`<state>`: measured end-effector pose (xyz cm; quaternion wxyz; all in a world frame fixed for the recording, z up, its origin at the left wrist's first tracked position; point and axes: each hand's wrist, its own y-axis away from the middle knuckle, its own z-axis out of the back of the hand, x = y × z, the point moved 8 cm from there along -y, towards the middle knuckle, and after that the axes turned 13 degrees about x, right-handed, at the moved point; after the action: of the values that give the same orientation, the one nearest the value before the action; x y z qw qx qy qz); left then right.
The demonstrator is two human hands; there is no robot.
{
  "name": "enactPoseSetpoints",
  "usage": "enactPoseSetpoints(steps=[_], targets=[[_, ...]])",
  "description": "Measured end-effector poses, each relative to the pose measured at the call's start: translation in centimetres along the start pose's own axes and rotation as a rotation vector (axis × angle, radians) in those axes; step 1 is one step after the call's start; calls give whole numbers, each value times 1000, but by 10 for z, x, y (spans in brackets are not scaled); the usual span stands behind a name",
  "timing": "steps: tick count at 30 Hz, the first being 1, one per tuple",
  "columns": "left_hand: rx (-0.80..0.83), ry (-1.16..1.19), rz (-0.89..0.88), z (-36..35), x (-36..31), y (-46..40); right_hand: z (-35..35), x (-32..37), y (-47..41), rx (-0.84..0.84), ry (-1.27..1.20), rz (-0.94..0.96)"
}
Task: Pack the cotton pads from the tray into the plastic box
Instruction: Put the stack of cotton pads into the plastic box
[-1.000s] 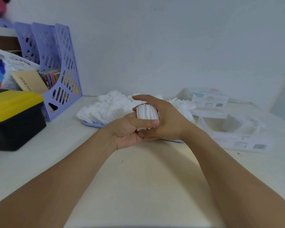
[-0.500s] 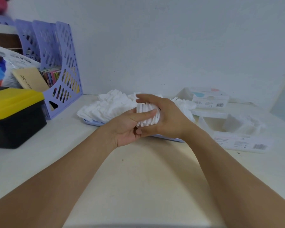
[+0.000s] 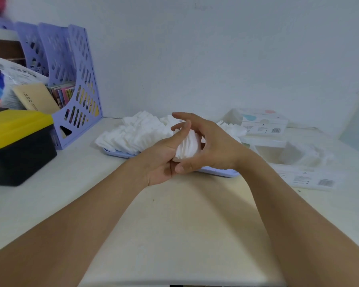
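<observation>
Above the tabletop, I hold a small stack of cotton pads point(image 3: 187, 146) between both hands: my left hand point(image 3: 164, 160) cups it from below, thumb pressed along its side, while my right hand point(image 3: 210, 148) pinches it with thumb underneath and fingers loosely arched over the top. Behind them, loose pads point(image 3: 137, 132) heap on the lilac tray point(image 3: 222, 171); the plastic box point(image 3: 298, 160) lies open at right.

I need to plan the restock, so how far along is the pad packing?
Done: some pads already lie in the box. In hand: the left hand and right hand hold a stack between them, above the tray. Left: a big pile remains on the tray, so most of the job is ahead.
</observation>
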<state>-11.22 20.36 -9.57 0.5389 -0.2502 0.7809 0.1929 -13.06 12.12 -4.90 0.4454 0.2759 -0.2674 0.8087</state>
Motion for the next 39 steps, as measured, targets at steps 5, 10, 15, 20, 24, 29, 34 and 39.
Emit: enactPoseSetpoints(steps=[5, 10, 15, 20, 24, 29, 34, 39], targets=[[-29, 133, -31, 4, -3, -1, 5, -1, -1, -120, 43, 26], [-38, 178, -66, 8, -6, 0, 15, -6, 0, -170, -6, 34], [-97, 161, -78, 13, -6, -1, 17, -4, 4, -179, -25, 33], [-164, 106, -92, 21, -6, -1, 22, -4, 4, -189, -3, 37], [-231, 56, -96, 25, -5, -4, 15, -1, 0, -167, 99, 29], [-220, 19, -34, 22, 4, -6, -4, -2, -8, -87, 194, 18], [-112, 108, -28, 17, 2, -8, 12, -4, -3, -150, 78, 41], [-25, 149, -48, 10, 0, -7, 16, -7, -1, -165, -39, 51]])
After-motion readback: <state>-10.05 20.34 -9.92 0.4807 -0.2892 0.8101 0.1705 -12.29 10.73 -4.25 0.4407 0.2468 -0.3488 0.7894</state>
